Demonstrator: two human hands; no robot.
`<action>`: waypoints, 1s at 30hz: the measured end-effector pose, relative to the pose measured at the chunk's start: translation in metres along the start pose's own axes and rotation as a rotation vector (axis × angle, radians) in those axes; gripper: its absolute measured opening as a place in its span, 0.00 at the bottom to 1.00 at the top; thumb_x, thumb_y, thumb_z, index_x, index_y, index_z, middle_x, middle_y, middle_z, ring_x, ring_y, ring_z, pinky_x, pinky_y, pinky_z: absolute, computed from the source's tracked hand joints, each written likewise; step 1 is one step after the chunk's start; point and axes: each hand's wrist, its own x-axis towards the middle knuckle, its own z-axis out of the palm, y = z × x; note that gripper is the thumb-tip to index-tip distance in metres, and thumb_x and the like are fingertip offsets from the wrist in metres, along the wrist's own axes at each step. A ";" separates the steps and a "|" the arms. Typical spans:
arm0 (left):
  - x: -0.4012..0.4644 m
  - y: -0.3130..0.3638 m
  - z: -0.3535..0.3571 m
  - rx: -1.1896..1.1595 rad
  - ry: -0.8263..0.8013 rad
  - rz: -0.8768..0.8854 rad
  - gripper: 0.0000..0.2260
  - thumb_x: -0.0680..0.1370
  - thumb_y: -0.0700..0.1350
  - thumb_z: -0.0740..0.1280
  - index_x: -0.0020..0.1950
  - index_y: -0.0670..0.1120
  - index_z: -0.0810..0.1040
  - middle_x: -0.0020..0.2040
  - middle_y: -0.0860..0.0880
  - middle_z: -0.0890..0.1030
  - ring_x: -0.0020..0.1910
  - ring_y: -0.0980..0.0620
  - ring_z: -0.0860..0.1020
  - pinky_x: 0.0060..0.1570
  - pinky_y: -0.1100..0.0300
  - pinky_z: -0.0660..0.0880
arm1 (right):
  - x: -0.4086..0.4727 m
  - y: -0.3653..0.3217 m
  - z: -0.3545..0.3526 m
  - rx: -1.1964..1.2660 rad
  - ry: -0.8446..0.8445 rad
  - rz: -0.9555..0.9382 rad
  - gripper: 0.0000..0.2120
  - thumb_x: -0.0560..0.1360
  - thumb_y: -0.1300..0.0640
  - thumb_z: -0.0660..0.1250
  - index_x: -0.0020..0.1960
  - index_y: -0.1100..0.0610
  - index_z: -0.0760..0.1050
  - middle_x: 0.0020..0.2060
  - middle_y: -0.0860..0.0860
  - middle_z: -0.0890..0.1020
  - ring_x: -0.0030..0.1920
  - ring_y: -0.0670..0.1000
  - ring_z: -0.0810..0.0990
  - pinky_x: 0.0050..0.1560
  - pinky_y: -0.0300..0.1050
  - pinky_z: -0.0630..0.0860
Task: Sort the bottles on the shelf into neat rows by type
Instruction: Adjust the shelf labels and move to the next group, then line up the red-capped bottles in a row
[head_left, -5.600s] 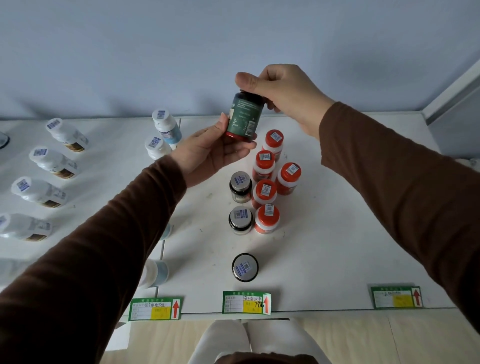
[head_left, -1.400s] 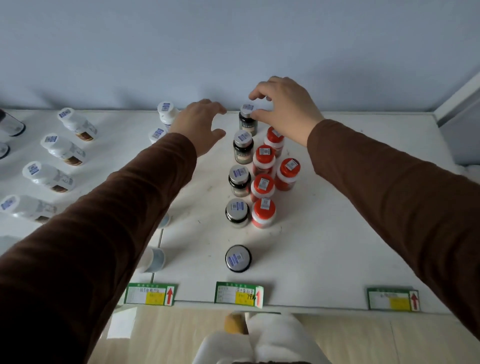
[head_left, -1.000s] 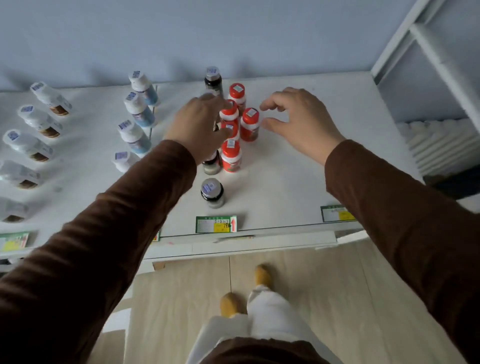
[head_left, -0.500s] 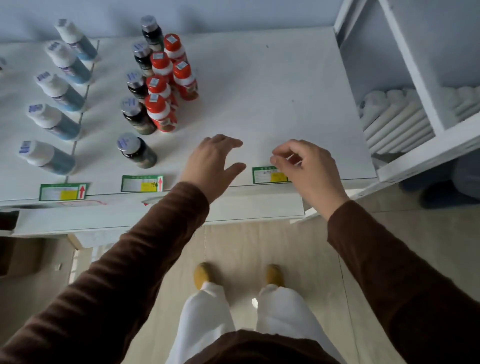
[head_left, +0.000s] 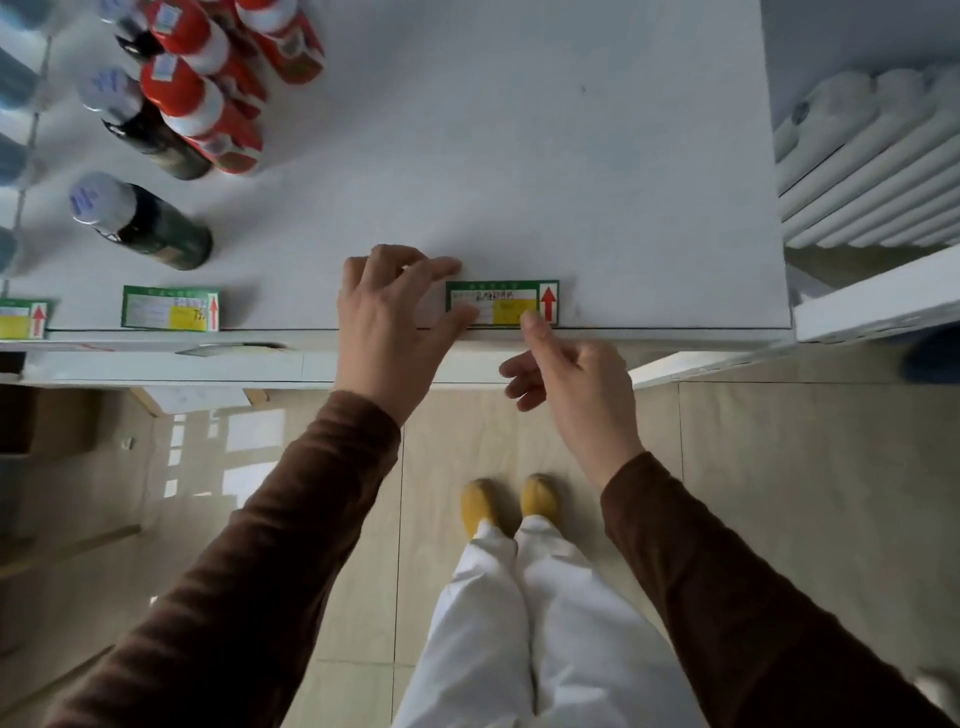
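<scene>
Both hands are down at the front edge of the white shelf (head_left: 519, 156). The left hand (head_left: 387, 332) lies flat on the shelf with its fingers spread and loose, a wide grip with nothing in it, its thumb reaching onto the left end of a green price label (head_left: 502, 304). The right hand (head_left: 571, 384) hangs just off the shelf lip, fingers loosely curled, forefinger stretched up so its tip touches the lower edge of the same label; that grip holds nothing either.

The bottles stand well away, up and to the left of the left hand. Nearest is a dark green bottle (head_left: 140, 223) with a pale cap, alone near the front. Beyond it a second dark bottle (head_left: 145, 130) stands against a cluster of red-capped bottles (head_left: 208, 83), packed touching one another. Pale blue bottles (head_left: 13, 83) show blurred at the far left edge.

Two more green labels (head_left: 171, 309) sit along the shelf front left of the left hand. Right of the right hand, a white ribbed radiator (head_left: 872, 156). Below the hands, white trousers and yellow shoes (head_left: 511, 501) on beige tile.
</scene>
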 end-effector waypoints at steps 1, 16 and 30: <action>-0.001 -0.001 0.003 -0.018 0.018 -0.010 0.16 0.73 0.56 0.70 0.58 0.52 0.81 0.54 0.50 0.75 0.54 0.49 0.69 0.56 0.55 0.70 | 0.002 0.003 0.003 0.053 -0.007 0.033 0.32 0.74 0.29 0.58 0.33 0.54 0.83 0.29 0.49 0.85 0.30 0.50 0.84 0.44 0.57 0.83; -0.007 -0.011 0.019 -0.134 0.151 0.003 0.13 0.73 0.57 0.71 0.53 0.52 0.82 0.53 0.54 0.76 0.55 0.52 0.69 0.54 0.54 0.71 | 0.014 0.017 0.006 0.214 -0.042 0.021 0.30 0.78 0.36 0.58 0.33 0.56 0.84 0.29 0.52 0.85 0.29 0.51 0.84 0.29 0.28 0.70; -0.006 -0.007 0.012 -0.114 0.090 -0.005 0.12 0.73 0.55 0.70 0.54 0.52 0.81 0.53 0.53 0.76 0.55 0.53 0.68 0.55 0.61 0.68 | 0.008 0.011 0.002 0.135 -0.097 0.043 0.34 0.77 0.31 0.55 0.34 0.57 0.84 0.30 0.52 0.85 0.30 0.51 0.84 0.29 0.29 0.71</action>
